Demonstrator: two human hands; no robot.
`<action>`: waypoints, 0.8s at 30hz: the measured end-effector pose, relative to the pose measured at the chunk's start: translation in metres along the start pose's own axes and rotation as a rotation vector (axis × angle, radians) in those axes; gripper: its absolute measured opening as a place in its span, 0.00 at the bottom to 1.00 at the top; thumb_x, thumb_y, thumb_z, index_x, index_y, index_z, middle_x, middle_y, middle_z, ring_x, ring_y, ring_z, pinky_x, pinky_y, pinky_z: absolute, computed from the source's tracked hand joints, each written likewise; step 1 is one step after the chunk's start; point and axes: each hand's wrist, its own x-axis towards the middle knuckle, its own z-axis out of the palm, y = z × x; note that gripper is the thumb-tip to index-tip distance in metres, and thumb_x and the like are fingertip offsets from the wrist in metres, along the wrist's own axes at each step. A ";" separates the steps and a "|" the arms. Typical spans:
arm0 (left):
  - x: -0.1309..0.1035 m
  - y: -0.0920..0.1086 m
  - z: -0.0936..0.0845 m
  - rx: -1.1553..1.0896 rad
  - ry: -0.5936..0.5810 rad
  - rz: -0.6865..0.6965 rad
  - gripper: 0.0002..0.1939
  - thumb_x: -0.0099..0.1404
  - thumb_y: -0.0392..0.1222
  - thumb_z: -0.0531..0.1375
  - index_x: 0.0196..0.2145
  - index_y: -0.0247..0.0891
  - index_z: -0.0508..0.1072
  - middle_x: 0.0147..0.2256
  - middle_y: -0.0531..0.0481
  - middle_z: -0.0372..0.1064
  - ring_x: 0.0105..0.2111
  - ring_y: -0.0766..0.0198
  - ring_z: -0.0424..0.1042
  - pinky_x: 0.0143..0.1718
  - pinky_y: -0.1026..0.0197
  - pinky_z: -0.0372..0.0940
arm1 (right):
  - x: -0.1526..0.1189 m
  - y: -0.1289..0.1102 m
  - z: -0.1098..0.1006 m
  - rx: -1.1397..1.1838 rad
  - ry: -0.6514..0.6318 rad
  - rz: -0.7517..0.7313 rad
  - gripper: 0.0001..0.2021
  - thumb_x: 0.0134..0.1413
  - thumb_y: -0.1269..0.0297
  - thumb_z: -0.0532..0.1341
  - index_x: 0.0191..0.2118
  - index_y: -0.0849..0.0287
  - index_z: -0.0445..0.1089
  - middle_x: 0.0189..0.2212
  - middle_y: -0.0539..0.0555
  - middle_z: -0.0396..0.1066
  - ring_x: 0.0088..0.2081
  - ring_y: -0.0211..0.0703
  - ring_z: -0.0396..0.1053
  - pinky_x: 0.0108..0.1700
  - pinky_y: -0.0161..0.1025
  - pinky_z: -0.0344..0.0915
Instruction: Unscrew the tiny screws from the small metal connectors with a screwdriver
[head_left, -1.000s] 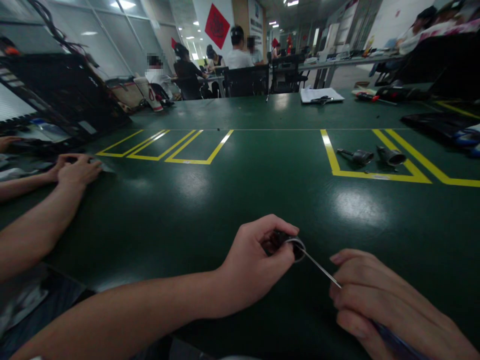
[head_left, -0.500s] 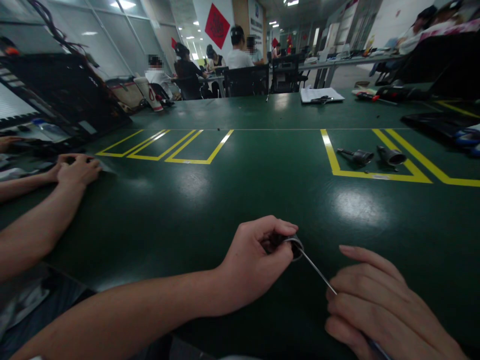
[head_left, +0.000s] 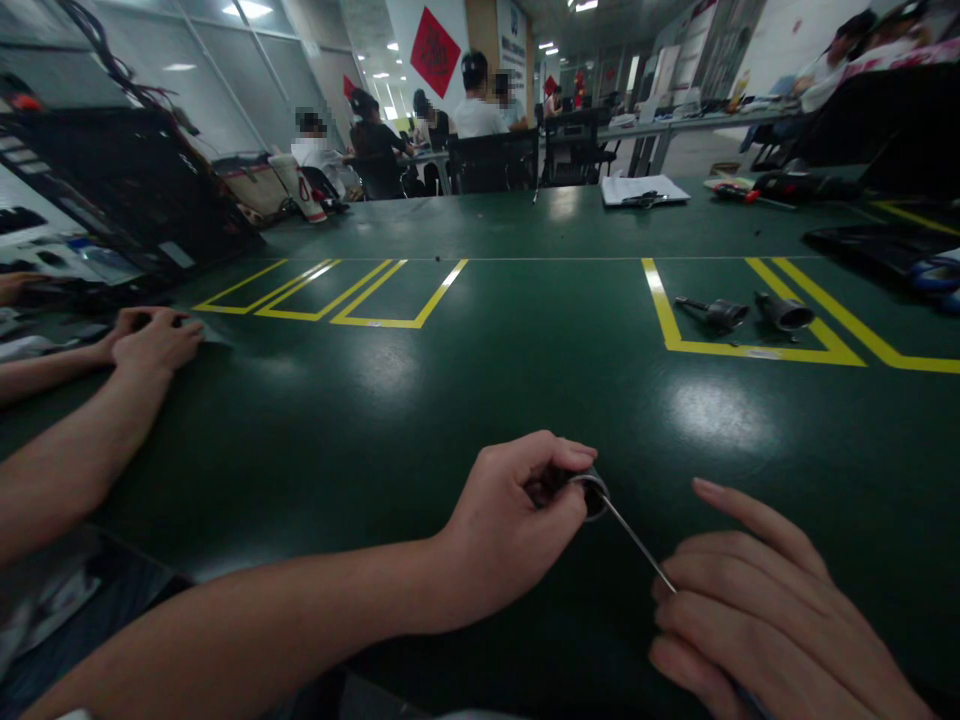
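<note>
Between the thumb and fingers of my left hand (head_left: 517,530) is a small grey metal cup-shaped piece, which looks like a hole saw (head_left: 598,484). Its open end faces right, and the rest of it is hidden by the fingers. My right hand (head_left: 772,610) is closed around a tool with a thin straight metal shaft, apparently a screwdriver (head_left: 637,543). The shaft's far tip reaches into the open mouth of the cup. Most of the handle is covered by my palm, and my right index finger is stretched out away from it.
Two similar metal hole saws (head_left: 784,312) lie inside a yellow taped outline (head_left: 750,352) on the green table (head_left: 315,430). Farther back are a paper pad (head_left: 637,188) and a power tool (head_left: 806,186). To the left, another person's hands (head_left: 154,340) rest near a dark device.
My right index finger has lifted and moved slightly right, away from the shaft. The left hand and the cup-shaped piece stay almost where they were.
</note>
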 end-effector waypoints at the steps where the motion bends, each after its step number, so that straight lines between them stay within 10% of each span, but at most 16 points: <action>1: 0.000 0.000 0.000 -0.010 -0.002 -0.002 0.05 0.53 0.30 0.56 0.29 0.34 0.69 0.36 0.44 0.74 0.34 0.64 0.75 0.32 0.66 0.71 | 0.000 -0.001 0.000 -0.001 -0.005 0.002 0.06 0.53 0.71 0.57 0.26 0.56 0.65 0.19 0.44 0.71 0.24 0.30 0.71 0.58 0.35 0.55; 24: 0.002 -0.002 0.000 -0.041 -0.013 -0.047 0.04 0.53 0.31 0.57 0.30 0.35 0.69 0.37 0.46 0.73 0.34 0.64 0.75 0.32 0.64 0.71 | 0.002 0.000 0.001 -0.003 0.003 0.027 0.05 0.52 0.71 0.58 0.27 0.56 0.66 0.20 0.45 0.71 0.25 0.33 0.72 0.53 0.37 0.63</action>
